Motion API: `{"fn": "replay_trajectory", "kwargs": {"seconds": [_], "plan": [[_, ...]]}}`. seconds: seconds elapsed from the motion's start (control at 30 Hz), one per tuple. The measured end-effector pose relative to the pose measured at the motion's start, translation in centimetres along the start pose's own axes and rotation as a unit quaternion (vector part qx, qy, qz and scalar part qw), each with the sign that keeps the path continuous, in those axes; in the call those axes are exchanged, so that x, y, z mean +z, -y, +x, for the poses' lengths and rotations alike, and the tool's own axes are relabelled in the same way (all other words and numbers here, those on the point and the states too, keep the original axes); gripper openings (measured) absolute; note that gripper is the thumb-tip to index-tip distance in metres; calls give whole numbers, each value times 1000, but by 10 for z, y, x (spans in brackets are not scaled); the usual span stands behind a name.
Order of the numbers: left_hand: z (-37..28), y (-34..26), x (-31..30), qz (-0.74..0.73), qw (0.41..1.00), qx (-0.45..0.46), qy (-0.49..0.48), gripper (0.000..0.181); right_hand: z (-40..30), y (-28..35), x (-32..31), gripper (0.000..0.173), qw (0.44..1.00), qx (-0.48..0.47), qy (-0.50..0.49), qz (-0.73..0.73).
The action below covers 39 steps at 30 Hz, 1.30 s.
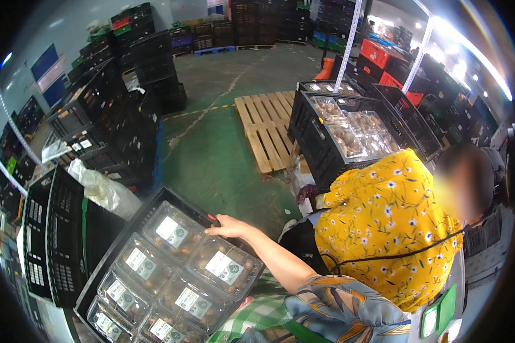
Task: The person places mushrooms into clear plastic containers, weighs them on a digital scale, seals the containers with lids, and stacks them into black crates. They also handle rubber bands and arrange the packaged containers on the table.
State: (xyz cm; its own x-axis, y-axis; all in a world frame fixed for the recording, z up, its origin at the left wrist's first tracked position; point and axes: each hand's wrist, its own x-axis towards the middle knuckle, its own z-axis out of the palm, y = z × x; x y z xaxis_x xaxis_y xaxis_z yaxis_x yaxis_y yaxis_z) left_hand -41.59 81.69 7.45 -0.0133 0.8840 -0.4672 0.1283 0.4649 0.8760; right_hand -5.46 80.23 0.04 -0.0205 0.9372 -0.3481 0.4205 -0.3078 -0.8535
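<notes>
My right hand (228, 227) grips the upper-right rim of a black plastic crate (162, 194), thumb over the edge, a red nail showing. The crate lies tilted across the view, against my green checked apron (257, 319). Clear plastic clamshell packs (221, 263) fill it in rows, each with round brownish produce and a printed label. My left hand is out of view. A small pinkish patch shows at the crate's near edge beside the apron; I cannot tell what it is.
A co-worker in a yellow floral top (382, 231) bends at right beside a large black crate (311, 141) of similar packs. Behind lies a wooden pallet (257, 124). Folded black crates (53, 240), a white sack (105, 188) and stacked crates (107, 124) stand at left.
</notes>
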Motion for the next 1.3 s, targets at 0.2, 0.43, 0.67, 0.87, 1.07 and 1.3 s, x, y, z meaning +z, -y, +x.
{"fn": "replay_trajectory", "kwargs": {"seconds": [0.2, 0.43, 0.67, 0.87, 1.07, 1.3], "plan": [[100, -46, 49, 26, 999, -2, 42, 56, 62, -7, -57, 66, 998, -8, -57, 27], [207, -121, 107, 52, 998, -6, 33, 55, 158, -9, -151, 61, 994, 23, -109, 22], [324, -196, 176, 63, 997, 7, 46, 54, 256, -18, -243, 57, 985, 21, -156, 66], [451, -266, 259, 95, 992, 24, 83, 54, 334, -33, -337, 51, 963, 15, -253, 88], [554, -353, 361, 136, 980, 48, 138, 53, 375, -60, -420, 51, 925, 74, -347, 137], [661, -432, 513, 168, 964, 80, 191, 52, 438, -119, -536, 60, 860, 31, -488, 143]]}}
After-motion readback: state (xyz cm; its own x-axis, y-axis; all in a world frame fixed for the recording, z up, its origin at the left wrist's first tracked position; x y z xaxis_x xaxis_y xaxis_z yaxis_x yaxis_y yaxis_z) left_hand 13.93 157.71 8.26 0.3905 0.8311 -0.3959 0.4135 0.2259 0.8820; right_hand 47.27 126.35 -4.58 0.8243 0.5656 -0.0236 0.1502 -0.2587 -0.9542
